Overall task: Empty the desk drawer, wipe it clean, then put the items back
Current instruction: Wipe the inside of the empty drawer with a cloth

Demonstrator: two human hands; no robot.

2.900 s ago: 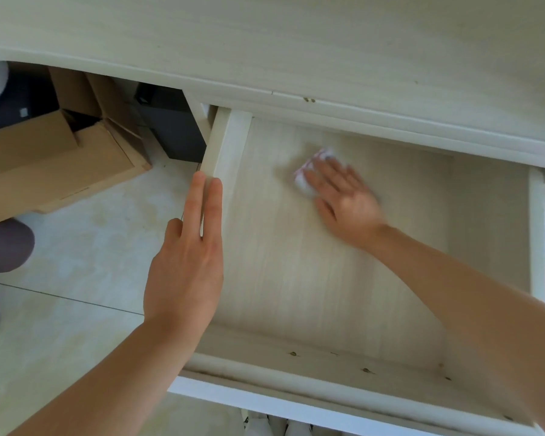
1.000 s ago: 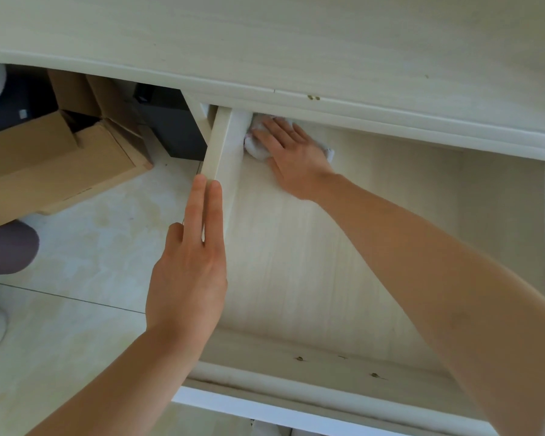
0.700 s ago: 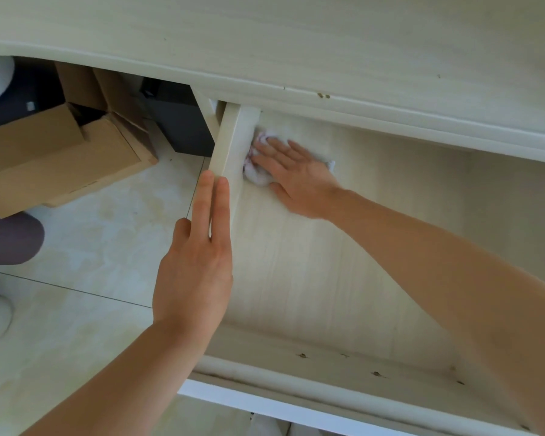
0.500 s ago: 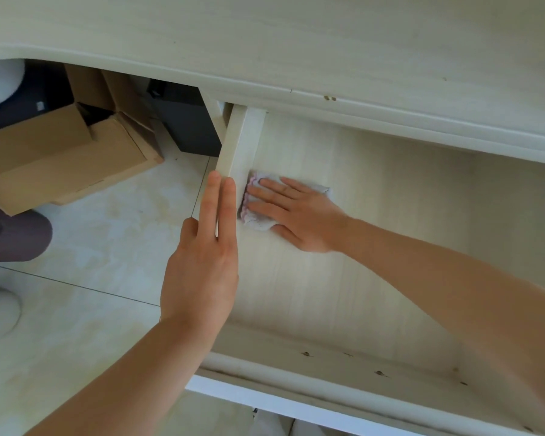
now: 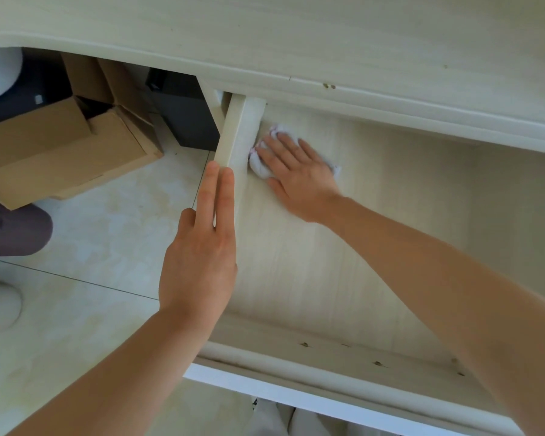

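Drawer [image 5: 375, 247] pulled out from under counter [image 5: 296, 42], no items inside. R hand [image 5: 296, 174] flat, fingers straight, pressing white cloth [image 5: 260, 166] on drawer floor at far left corner, cloth touching left wall. Grip on cloth: released, palm only. L hand [image 5: 202, 247] flat w/ fingers straight, resting along left wall's top edge. Cardboard box [image 5: 60, 152] on floor [image 5: 107, 231], left, under counter.

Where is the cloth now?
The cloth lies in the drawer's far left corner, against the left wall, under the right hand's flat fingers.
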